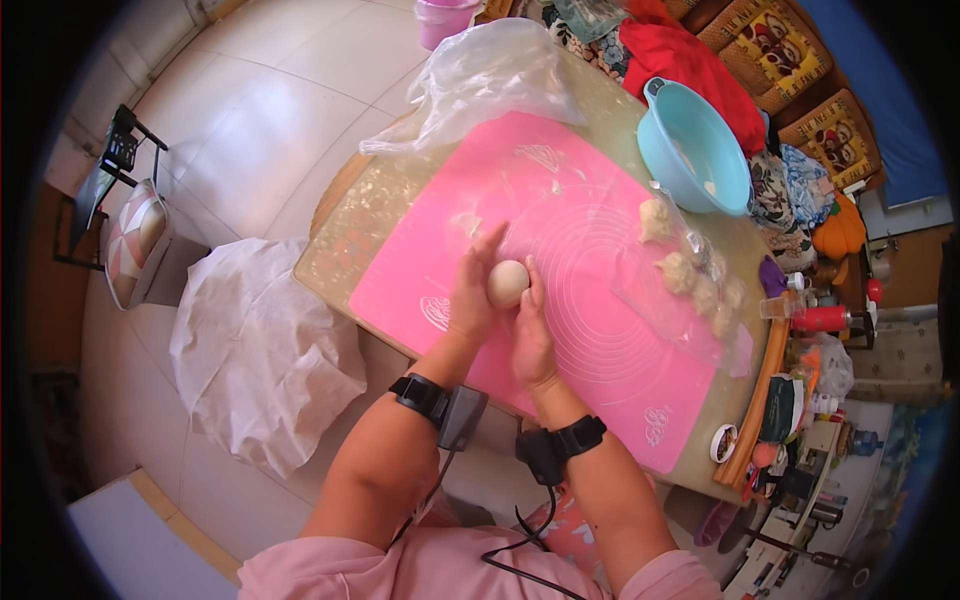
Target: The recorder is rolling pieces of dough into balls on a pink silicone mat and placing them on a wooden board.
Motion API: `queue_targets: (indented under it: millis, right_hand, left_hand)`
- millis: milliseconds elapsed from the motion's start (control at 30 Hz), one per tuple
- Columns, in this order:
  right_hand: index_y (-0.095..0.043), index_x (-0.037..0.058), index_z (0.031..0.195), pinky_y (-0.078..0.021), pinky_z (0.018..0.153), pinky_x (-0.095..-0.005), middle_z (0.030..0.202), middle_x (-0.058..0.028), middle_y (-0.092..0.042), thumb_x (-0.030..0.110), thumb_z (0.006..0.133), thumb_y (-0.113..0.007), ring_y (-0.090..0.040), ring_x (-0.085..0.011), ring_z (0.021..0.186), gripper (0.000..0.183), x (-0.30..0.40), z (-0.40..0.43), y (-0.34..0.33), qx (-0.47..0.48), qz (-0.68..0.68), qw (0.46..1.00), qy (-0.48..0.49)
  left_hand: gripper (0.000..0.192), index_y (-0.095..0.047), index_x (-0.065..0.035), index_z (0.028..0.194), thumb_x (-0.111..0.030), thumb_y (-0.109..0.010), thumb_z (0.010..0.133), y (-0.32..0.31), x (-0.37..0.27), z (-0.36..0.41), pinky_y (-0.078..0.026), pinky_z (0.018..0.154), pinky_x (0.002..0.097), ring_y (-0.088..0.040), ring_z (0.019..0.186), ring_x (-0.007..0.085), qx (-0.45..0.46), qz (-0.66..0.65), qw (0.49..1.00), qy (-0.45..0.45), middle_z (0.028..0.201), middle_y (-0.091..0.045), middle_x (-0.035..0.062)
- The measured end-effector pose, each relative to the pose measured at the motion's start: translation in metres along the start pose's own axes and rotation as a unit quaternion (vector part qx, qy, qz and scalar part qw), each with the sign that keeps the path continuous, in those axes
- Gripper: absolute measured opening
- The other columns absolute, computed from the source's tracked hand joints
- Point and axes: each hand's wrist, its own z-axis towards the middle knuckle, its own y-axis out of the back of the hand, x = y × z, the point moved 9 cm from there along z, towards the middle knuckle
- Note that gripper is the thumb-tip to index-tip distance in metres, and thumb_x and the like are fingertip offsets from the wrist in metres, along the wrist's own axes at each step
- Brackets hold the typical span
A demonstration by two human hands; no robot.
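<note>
A smooth, pale dough ball (pixel 508 284) is held between my two hands, above a pink silicone kneading mat (pixel 420 240) printed with rings. My left hand (pixel 472 296) presses against the ball's left side, its fingers stretched out past it. On the other side my right hand (pixel 534 334) cups the ball, with fingers against its right and lower edge. Toward the mat's right part lie several rough dough lumps (pixel 679 274), partly under clear plastic film (pixel 652 307). Both my wrists wear black straps with cables.
A light blue plastic basin (pixel 694 150) stands at the table's far right, with pale residue inside. A crumpled clear plastic bag (pixel 487 82) lies beyond the mat. Near the right edge sits a small white dish (pixel 724 443). A cloth-covered object (pixel 262 360) stands left of the table (pixel 352 225).
</note>
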Motion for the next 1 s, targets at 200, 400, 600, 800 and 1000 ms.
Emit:
queue_targets:
  millis: [200, 400, 600, 800, 1000]
  right_hand:
    - [-0.017, 0.0039, 0.139, -0.0183, 0.107, -0.0339, 0.143, -0.0097, -0.018, 0.034, 0.093, -0.035, -0.022, -0.0218, 0.13, 0.057, 0.009, 0.035, 0.018, -0.003, -0.043, 0.997, 0.062]
    - [-0.017, 0.008, 0.14, -0.0188, 0.107, -0.0336, 0.143, -0.0076, -0.02, 0.03, 0.094, -0.035, -0.023, -0.022, 0.13, 0.054, 0.009, 0.005, 0.002, 0.018, 0.061, 0.998, 0.026]
    - [-0.014, 0.0055, 0.14, -0.0195, 0.107, -0.0341, 0.146, -0.0076, -0.014, 0.027, 0.094, -0.034, -0.019, -0.0216, 0.132, 0.055, 0.009, 0.029, 0.005, -0.009, 0.065, 0.998, 0.01]
    - [-0.01, 0.0028, 0.141, -0.0213, 0.106, -0.0363, 0.145, -0.0099, -0.013, 0.028, 0.095, -0.034, -0.023, -0.024, 0.13, 0.057, 0.007, 0.015, 0.008, 0.002, 0.091, 0.995, 0.027]
    - [-0.017, 0.0014, 0.139, -0.0158, 0.109, -0.0346, 0.143, -0.0121, -0.021, 0.03, 0.094, -0.03, -0.022, -0.0219, 0.132, 0.054, 0.002, 0.012, 0.001, 0.011, -0.075, 0.996, 0.044]
  left_hand:
    - [0.049, -0.038, 0.0014, 0.131, -0.027, -0.022, 0.094, -0.004, 0.003, -0.02, -0.023, 0.106, 0.0342, -0.036, 0.124, 0.0218, -0.087, 0.08, 0.99, -0.079, 0.134, -0.039, 0.0133]
    - [0.053, -0.036, 0.0018, 0.132, -0.032, -0.021, 0.094, -0.009, -0.006, -0.003, -0.023, 0.106, 0.0334, -0.035, 0.124, 0.0215, 0.014, -0.027, 0.999, -0.021, 0.138, -0.034, 0.0136]
    - [0.052, -0.035, 0.003, 0.131, -0.032, -0.024, 0.095, -0.009, 0.011, -0.018, -0.02, 0.107, 0.0332, -0.029, 0.129, 0.0224, -0.019, 0.06, 0.998, -0.022, 0.139, -0.033, 0.0136]
    - [0.049, -0.037, 0.0029, 0.131, -0.029, -0.026, 0.095, 0.009, 0.0, -0.006, -0.019, 0.107, 0.0328, -0.028, 0.13, 0.0219, -0.018, 0.029, 0.997, -0.066, 0.138, -0.034, 0.0134]
    - [0.049, -0.037, 0.0012, 0.131, -0.03, -0.025, 0.096, 0.004, 0.009, -0.006, -0.019, 0.107, 0.0324, -0.03, 0.128, 0.0215, 0.036, 0.058, 0.997, -0.029, 0.138, -0.034, 0.0122]
